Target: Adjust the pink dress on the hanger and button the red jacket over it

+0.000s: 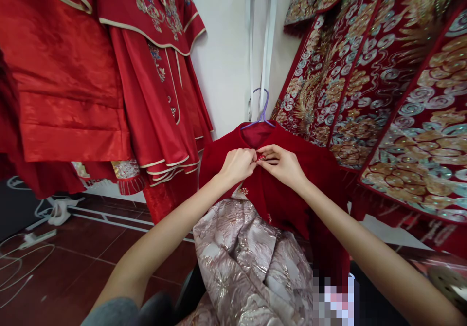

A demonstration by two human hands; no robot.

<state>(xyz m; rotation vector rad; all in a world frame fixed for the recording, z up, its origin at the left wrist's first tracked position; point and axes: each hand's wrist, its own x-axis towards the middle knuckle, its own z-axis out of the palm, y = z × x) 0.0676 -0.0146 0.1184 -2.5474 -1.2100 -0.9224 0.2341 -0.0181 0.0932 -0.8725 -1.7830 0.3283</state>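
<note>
A dark red velvet jacket [292, 194] hangs on a purple hanger [261, 109] in front of me, over a pale pink brocade cloth [241, 258]. My left hand [239, 164] and my right hand [280, 163] meet at the jacket's collar front. Both are closed in a pinch on the small knotted button fastening [261, 157] there. The fingertips touch each other around it.
Red satin embroidered garments [153, 87] hang at the left. Dark red robes with gold and silver embroidery [383, 87] hang at the right. White straps [260, 39] run down the white wall. White cables and a power strip [36, 238] lie on the red tiled floor.
</note>
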